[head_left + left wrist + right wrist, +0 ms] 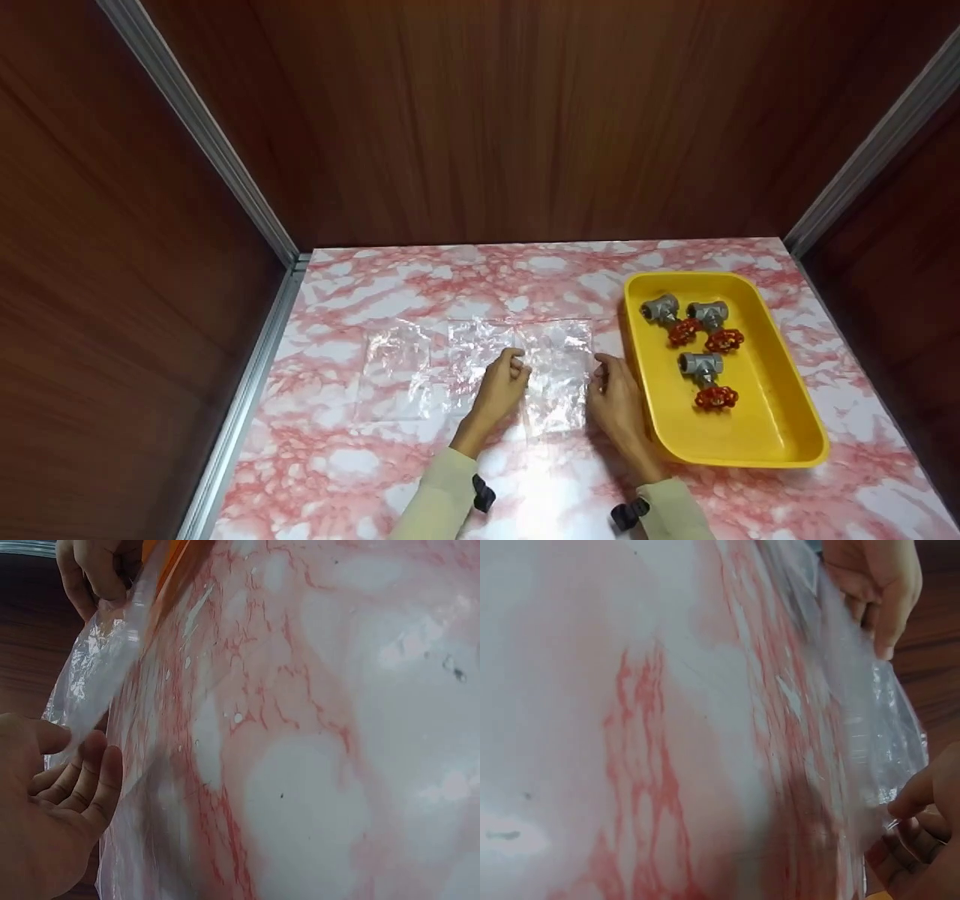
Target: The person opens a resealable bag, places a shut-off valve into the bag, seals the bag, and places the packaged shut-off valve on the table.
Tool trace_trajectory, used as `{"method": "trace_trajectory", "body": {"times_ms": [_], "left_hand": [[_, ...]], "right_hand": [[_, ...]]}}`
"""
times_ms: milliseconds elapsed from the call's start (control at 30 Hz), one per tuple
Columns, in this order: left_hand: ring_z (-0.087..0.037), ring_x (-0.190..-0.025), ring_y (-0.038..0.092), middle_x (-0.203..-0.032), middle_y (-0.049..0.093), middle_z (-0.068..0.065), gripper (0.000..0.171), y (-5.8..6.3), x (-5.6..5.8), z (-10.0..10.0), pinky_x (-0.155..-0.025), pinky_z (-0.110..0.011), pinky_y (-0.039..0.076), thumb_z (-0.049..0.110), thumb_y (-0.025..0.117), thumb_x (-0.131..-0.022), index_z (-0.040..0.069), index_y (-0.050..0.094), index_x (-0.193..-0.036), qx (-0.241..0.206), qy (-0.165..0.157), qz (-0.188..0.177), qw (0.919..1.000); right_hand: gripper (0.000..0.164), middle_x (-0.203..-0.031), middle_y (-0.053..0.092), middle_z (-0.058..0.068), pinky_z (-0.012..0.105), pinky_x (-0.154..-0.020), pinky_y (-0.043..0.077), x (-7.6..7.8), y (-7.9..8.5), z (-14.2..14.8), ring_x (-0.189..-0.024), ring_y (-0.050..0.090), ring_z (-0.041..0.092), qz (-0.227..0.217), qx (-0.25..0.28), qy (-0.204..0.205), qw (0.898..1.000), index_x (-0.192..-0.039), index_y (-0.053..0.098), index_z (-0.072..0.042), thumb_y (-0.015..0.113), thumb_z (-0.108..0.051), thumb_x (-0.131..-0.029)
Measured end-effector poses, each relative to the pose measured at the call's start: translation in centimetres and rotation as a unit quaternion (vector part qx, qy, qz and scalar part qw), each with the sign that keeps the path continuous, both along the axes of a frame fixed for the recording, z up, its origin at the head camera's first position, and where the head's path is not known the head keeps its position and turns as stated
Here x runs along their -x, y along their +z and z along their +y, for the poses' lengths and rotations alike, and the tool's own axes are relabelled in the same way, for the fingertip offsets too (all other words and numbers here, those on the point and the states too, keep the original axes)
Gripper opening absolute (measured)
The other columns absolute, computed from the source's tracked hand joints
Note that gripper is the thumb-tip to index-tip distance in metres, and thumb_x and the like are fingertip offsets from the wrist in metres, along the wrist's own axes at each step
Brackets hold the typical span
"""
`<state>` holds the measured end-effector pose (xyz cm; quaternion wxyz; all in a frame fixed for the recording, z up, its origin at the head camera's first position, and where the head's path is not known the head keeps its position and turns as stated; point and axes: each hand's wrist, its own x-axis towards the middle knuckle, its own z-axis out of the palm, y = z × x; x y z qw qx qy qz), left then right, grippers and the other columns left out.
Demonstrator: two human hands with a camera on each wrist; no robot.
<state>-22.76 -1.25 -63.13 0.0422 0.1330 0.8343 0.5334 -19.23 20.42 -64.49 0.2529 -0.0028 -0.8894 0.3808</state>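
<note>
Both hands hold a clear plastic bag (559, 375) by its two side edges, over the table. On its left edge, the left hand (501, 386) pinches the film between thumb and curled fingers; the left wrist view shows this hand (56, 810) close up. At the opposite edge the right hand (619, 397) pinches the bag, its thumb and fingers (911, 799) on the film in the right wrist view. Two more clear bags lie flat to the left: a middle one (469, 356), partly behind the left hand, and a far-left one (397, 371).
A yellow tray (780, 360) stands just right of the right hand. Inside it lie three metal valves with red handwheels: one at upper left (660, 309), one at upper right (709, 313), one lower (701, 365). Brown panels (525, 120) enclose the marbled table (330, 457).
</note>
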Motion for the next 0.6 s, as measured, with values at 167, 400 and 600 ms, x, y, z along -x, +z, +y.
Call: {"method": "trace_trajectory", "body": {"times_ms": [167,400,600], "left_hand": [[-0.007,-0.081,0.062,-0.101,0.067,-0.009,0.02,-0.1,0.0,-0.1,-0.074,-0.022,0.056,0.003,0.063,-0.104,-0.003,0.059,-0.123,-0.006,0.017,0.003,0.9998],[-0.006,-0.079,0.062,-0.095,0.07,-0.008,0.013,0.0,0.0,-0.2,-0.074,-0.022,0.055,0.001,0.065,-0.102,0.0,0.059,-0.114,-0.011,0.027,0.007,0.9995],[-0.011,-0.081,0.066,-0.096,0.071,-0.008,0.018,0.3,-0.1,-0.6,-0.074,-0.026,0.057,0.005,0.065,-0.104,-0.004,0.06,-0.119,-0.013,0.032,0.013,0.9993]], "right_hand": [[0.034,-0.094,0.066,0.017,0.044,-0.081,0.054,0.0,0.4,0.0,-0.087,0.062,0.029,-0.04,0.033,0.002,0.999,-0.12,0.068,0.007,0.069,0.01,-0.086],[0.013,-0.09,0.066,0.012,0.028,-0.075,0.049,0.0,0.8,-0.1,-0.081,0.059,0.022,-0.051,0.058,0.01,0.997,-0.107,0.072,0.0,0.075,-0.002,-0.095],[0.012,-0.095,0.066,0.013,0.026,-0.072,0.051,0.0,1.1,0.0,-0.079,0.059,0.019,-0.063,0.079,0.022,0.995,-0.106,0.07,0.0,0.075,-0.002,-0.095]]}}
